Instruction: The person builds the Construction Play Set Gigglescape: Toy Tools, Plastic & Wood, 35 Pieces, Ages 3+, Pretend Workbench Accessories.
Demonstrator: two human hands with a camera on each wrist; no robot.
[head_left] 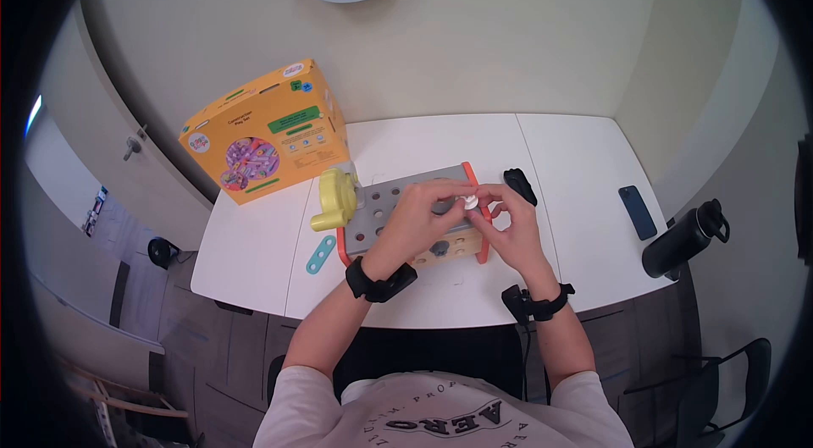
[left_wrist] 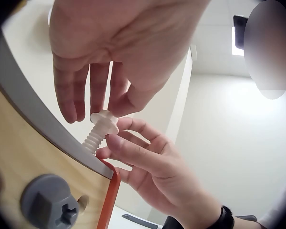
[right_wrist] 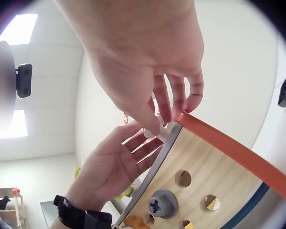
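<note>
A white toy bolt [left_wrist: 96, 136] with a threaded shaft stands tilted over the grey perforated top [head_left: 385, 196] of a toy workbench, near its red end edge [right_wrist: 229, 143]. My left hand [head_left: 417, 224] pinches the bolt's head from above with thumb and fingers. With thumb and fingertips, my right hand [head_left: 515, 232] pinches the bolt's wide collar from the other side. The shaft's lower end lies right at the grey top in the left wrist view. A grey bolt [right_wrist: 163, 203] with a cross slot sits in the wooden side panel [left_wrist: 19, 152].
A yellow-green toy piece [head_left: 336, 198] stands at the bench's left end, beside a teal strip with holes [head_left: 321, 254]. Behind is an orange toy box [head_left: 271, 135]. To the right are a black object [head_left: 520, 186], a phone [head_left: 637, 212] and a black bottle [head_left: 684, 240].
</note>
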